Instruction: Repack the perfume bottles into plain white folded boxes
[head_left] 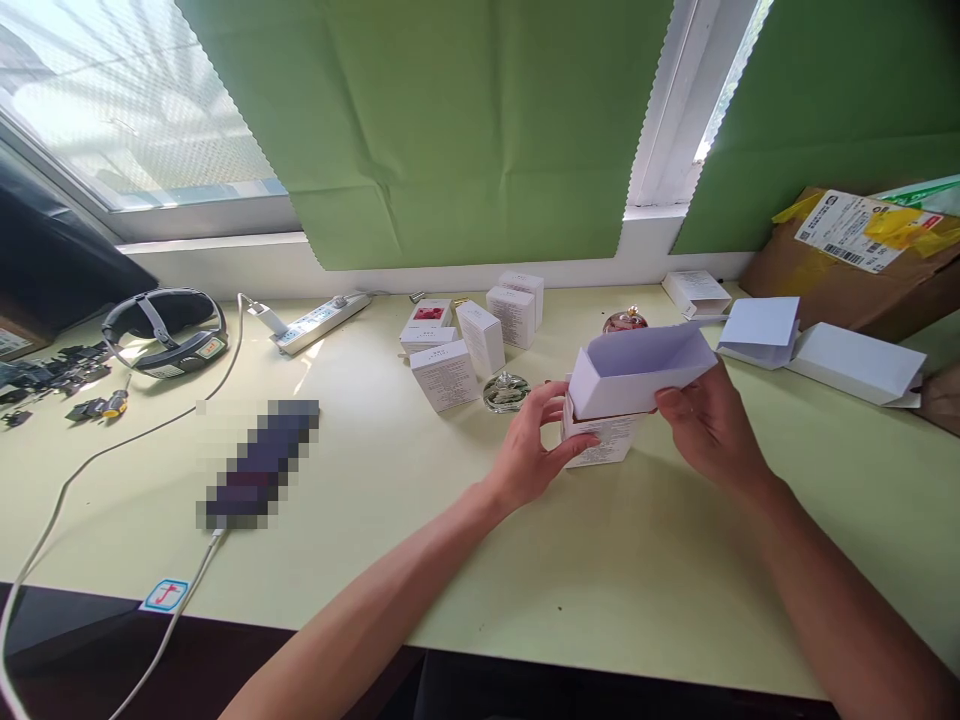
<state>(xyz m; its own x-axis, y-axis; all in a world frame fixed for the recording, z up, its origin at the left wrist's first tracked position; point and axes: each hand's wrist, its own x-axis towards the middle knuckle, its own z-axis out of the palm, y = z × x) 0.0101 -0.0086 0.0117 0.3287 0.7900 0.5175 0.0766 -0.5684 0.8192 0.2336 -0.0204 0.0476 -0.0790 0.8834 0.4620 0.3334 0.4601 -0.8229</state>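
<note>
Head view, left hand: the left hand (pixel 534 452) rests at about 5 o'clock from the middle of the picture, its grip closed on the left side of the small white box (pixel 600 440), thumb in front and fingers behind.
Head view, right hand: the right hand (pixel 709 430) sits at 3 o'clock of that box, its grip pinching the lower right edge of the white folded sleeve (pixel 637 368).
Where the box is: it stands upright on the pale desk (pixel 420 520), printed face toward the camera, with the sleeve just above it and touching its top.
Sleeve: open toward the camera, tilted, its hollow inside showing; it overlaps the box top, though how far it is seated cannot be told.
Handling, as a judgement: both pieces look like thin card, so light, easily dented and stiff only along the folds; hold them by the side walls near the corners, not by the open rim or loose flaps.
Behind the box: a clear glass bottle (pixel 506 390) at 9 o'clock, and a reddish round bottle (pixel 625 320) at 12 o'clock, both probably fragile and heavier than the card.
Further back: a cluster of white boxes (pixel 480 335) at 10 o'clock.
Right side: more opened white cartons (pixel 825 350) and a brown parcel (pixel 847 260).
Left side: a power strip (pixel 319 322) and a head strap (pixel 165 330).
</note>
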